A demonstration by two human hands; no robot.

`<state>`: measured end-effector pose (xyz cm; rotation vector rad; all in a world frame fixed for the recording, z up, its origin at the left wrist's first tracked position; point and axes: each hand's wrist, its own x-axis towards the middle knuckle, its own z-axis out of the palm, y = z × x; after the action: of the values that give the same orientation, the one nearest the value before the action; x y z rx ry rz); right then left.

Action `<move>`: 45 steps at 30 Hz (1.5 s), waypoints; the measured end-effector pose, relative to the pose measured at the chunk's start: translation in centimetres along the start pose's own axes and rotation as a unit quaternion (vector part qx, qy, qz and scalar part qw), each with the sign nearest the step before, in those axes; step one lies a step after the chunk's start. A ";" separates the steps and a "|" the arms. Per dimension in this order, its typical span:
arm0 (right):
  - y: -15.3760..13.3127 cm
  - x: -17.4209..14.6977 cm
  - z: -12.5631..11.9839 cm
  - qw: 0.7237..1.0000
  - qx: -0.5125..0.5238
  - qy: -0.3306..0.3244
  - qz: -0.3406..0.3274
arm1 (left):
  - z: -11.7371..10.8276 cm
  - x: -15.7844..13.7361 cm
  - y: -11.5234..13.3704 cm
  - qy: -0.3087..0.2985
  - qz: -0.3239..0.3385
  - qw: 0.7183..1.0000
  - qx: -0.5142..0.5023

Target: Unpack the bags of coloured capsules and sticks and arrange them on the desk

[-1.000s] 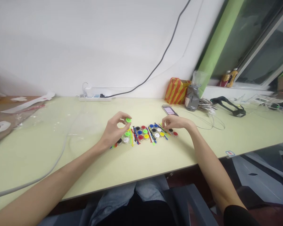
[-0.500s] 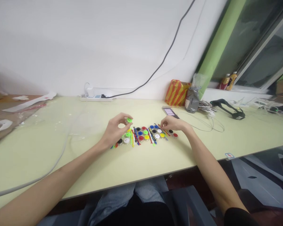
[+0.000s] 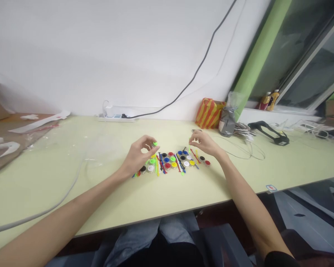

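Note:
My left hand [image 3: 140, 154] pinches a small round piece with a bright green top [image 3: 155, 143] between thumb and fingertips, above the left end of the row of parts. My right hand [image 3: 202, 142] is closed on a thin green plastic arrow [image 3: 189, 148], which hangs down from the fingertips over the row's right part. Below lie several round pieces with coloured tops and clear bases, among them a white one [image 3: 150, 168], a red one [image 3: 167, 165] and a yellow one [image 3: 192, 163]. Bundles of thin coloured arrows [image 3: 180, 163] lie between these groups.
A power strip [image 3: 117, 119] with a black cable stands against the wall. At the back right are a striped bag [image 3: 208, 113], a grey package [image 3: 226, 120] and a black headset-like frame [image 3: 268, 132]. Clear plastic [image 3: 100, 148] and a grey cable [image 3: 64, 200] lie on the left.
My right hand has risen from the parts with a green arrow in its fingertips. My left hand still holds the green-topped piece in nearly the same place, now turned more out of sight.

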<state>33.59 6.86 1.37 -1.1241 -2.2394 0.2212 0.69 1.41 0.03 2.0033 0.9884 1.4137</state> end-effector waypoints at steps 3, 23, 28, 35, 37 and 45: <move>-0.5 0.1 0.0 0.998 0.019 0.057 -0.036 | 0.1 0.0 0.1 -0.002 0.004 1.000 0.013; -11.7 4.4 8.9 0.861 0.482 0.134 0.091 | 0.3 -0.1 -0.6 0.028 -0.012 0.998 -0.063; -12.1 3.1 9.8 0.872 0.456 0.143 0.107 | 0.5 -0.1 -0.5 0.024 -0.053 0.992 -0.109; -12.1 3.0 9.0 0.891 0.424 0.147 0.073 | 0.7 -0.3 0.2 0.016 -0.102 0.983 -0.154; -12.2 3.0 8.9 0.898 0.410 0.149 0.063 | 0.8 -0.3 0.2 0.023 -0.113 0.977 -0.178; -12.4 2.7 8.7 0.903 0.404 0.143 0.026 | 0.9 -0.3 -0.2 0.034 -0.146 0.957 -0.247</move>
<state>18.92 2.20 0.66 -0.6900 -1.5881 0.8566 1.42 1.28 -0.55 1.3942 0.8166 1.4011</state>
